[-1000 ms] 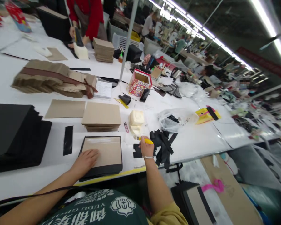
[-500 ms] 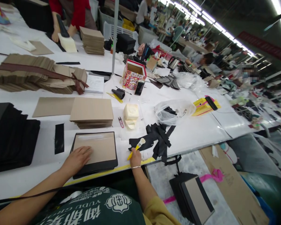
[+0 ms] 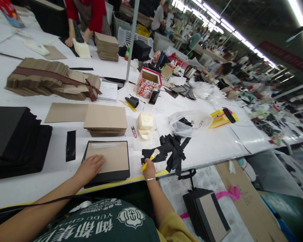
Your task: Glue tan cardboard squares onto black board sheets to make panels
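Note:
My left hand (image 3: 94, 164) lies flat, fingers stretched out, on a beige cardboard panel (image 3: 117, 157). Under the panel is a larger black sheet (image 3: 111, 175), at the table's front edge; a shiny wet-looking strip runs along the panel's top. In my right hand (image 3: 149, 170) is a yellow-handled brush (image 3: 152, 157), its pale bristles pointing up and away. Just beyond that hand lie black strips (image 3: 175, 149) in a loose heap. A cream-coloured tub (image 3: 144, 122) stands behind, with small thread snips (image 3: 133, 131) to its left.
A cardboard stack (image 3: 106, 117) sits behind the panel. Black sheets (image 3: 12, 134) are piled at left, near one black strip (image 3: 71, 146). Further back are a bundle of brown boards (image 3: 40, 79), a red box (image 3: 148, 82) and a metal pole (image 3: 132, 43). A co-worker in red sleeves stands opposite.
The whole view has shifted slightly, with table things appearing a little further right. My left hand still rests on the panel, and the brush stays in my right hand.

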`<action>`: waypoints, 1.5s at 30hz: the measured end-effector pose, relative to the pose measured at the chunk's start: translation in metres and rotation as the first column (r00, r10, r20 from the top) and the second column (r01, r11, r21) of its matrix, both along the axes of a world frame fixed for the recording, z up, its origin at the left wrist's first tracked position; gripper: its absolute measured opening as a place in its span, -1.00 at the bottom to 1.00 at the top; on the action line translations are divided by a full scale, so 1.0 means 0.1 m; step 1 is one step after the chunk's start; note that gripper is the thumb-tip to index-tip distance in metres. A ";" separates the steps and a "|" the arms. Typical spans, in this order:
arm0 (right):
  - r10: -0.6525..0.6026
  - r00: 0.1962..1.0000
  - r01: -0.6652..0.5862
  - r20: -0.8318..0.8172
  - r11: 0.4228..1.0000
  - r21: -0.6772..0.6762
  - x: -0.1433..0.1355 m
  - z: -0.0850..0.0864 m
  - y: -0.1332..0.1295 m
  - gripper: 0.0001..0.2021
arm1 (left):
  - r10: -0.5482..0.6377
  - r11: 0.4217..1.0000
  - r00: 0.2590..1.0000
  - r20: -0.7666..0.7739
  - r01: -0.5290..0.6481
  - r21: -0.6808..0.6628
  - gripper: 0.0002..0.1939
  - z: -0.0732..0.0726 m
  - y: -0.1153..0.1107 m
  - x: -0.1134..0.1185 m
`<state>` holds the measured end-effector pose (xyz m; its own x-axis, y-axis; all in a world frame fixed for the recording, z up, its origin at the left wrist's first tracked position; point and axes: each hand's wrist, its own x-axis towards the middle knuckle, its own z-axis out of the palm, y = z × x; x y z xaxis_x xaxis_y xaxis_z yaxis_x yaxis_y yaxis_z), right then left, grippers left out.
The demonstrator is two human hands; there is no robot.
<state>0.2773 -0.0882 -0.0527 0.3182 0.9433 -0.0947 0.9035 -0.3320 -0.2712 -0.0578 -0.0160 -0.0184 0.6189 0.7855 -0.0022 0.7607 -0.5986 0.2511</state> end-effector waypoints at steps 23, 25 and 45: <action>0.124 0.831 0.105 -0.543 0.923 0.371 -0.47 1.07 0.26 -0.77 | 0.020 0.996 0.951 0.309 0.008 -0.089 -0.39 0.54 0.17 0.27; 0.215 0.665 0.084 -0.715 0.930 0.357 -0.63 1.27 0.33 -0.74 | 0.022 0.972 0.877 0.480 0.094 -0.216 -0.27 0.75 0.19 0.47; 0.194 0.916 -0.052 -0.350 0.925 0.376 -0.94 0.86 1.03 -0.82 | 0.837 0.218 0.525 0.155 -0.058 -0.974 -0.60 0.54 0.50 -0.17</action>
<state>0.1834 0.0149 0.0333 0.2048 0.9652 0.1625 0.7377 -0.0432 -0.6737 -0.0746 0.0343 0.0351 0.2811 0.6875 -0.6695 0.2213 0.6324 0.7423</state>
